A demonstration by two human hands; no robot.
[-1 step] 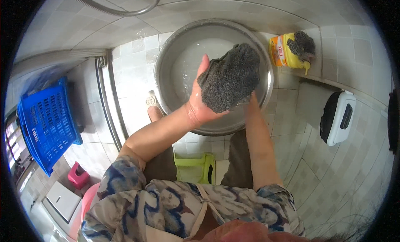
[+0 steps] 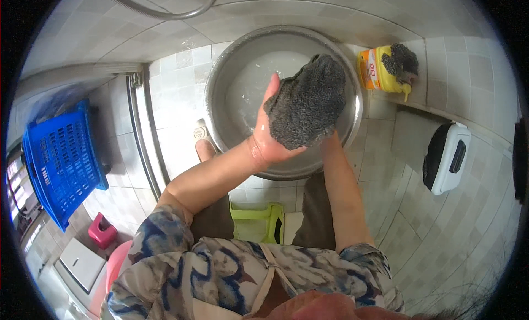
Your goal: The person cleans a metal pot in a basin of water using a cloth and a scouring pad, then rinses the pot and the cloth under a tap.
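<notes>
A dark grey fuzzy cloth piece (image 2: 308,105), bunched into an oval, is held over a wide metal basin (image 2: 220,61) that contains cloudy water. My left hand (image 2: 268,138) grips its left side, with the thumb raised along the edge and the other fingers out of sight beneath the cloth. The skin of that hand looks wet. Rising from the lower right, my right hand (image 2: 329,141) goes under or behind the same cloth. Only the wrist area shows, so its fingers are hidden.
Right of the basin lies a yellow jug (image 2: 377,69) with a dark scrubber-like mesh (image 2: 401,61) on it. A white bin (image 2: 449,160) with a black liner stands farther right. A green stool (image 2: 256,221) sits between my legs. A blue basket (image 2: 63,154) is at the left.
The cloth and my left hand have shifted very slightly to the right, and the cloth's outline is a little altered. The rest stays the same.
</notes>
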